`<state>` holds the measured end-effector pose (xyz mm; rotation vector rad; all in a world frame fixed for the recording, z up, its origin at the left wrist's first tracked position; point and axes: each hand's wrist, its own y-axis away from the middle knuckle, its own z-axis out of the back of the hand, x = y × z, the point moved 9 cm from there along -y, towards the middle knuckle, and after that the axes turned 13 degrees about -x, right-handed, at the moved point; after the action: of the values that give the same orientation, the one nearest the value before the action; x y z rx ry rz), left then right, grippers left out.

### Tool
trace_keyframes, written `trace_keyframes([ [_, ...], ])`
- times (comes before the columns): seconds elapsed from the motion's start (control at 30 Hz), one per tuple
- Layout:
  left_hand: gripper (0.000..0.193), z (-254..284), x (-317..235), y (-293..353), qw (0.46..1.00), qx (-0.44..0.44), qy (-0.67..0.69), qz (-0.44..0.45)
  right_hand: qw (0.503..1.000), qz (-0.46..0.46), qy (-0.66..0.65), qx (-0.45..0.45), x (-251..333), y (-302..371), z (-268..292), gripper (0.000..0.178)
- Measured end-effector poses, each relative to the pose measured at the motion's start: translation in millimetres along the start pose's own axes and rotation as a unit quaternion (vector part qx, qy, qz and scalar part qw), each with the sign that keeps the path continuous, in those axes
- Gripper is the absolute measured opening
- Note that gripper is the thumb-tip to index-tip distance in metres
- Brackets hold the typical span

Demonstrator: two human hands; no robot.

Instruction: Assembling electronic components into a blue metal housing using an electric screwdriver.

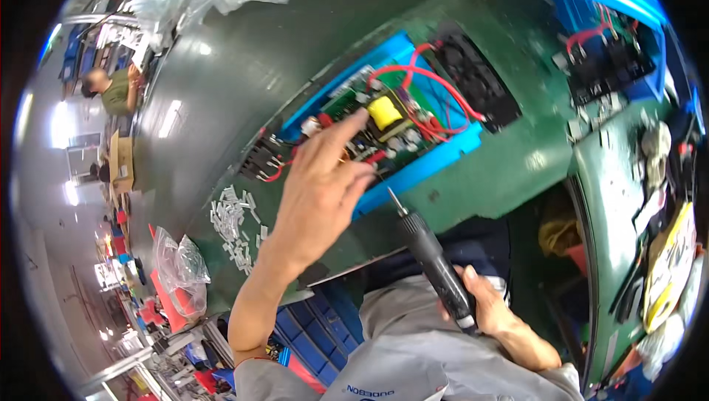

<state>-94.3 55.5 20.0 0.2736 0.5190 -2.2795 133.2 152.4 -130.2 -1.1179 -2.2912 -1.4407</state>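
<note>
My left hand (316, 198) reaches over a blue open-sided casing (439, 151) holding a circuit board. Its fingers are stretched out and apart, the fingertips over the board's components beside a yellow-wrapped transformer (385, 113). Whether they touch the parts I cannot tell. Red wires (436, 76) loop from the board to a black end panel (476, 80) lying at the casing's right. In my right hand (484, 301) is a black electric screwdriver (436, 257), wrapped by the fingers near my body. Its bit points up toward the casing's near edge, apart from it.
Small white tubular pieces (235, 227) lie scattered on the green table (517, 172) left of my forearm. A second black panel with red wires (269, 157) rests by the casing's left end. A blue bin (650, 39) with black panels stands at right. Another person (118, 91) is far left.
</note>
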Motion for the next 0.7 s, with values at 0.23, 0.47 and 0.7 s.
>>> trace_keyframes([
  [0.23,0.012,4,3,-4,0.999,-0.002,0.038,0.005,0.995,-0.06,-0.067,0.041,5,7,-11,0.089],
  [0.47,0.013,3,8,-6,0.998,-0.002,0.058,0.005,0.997,-0.065,-0.025,0.031,3,2,-9,0.098],
  [0.7,0.007,2,8,-2,0.998,-0.004,0.063,-0.007,0.997,-0.059,-0.024,0.031,6,1,-10,0.098],
])
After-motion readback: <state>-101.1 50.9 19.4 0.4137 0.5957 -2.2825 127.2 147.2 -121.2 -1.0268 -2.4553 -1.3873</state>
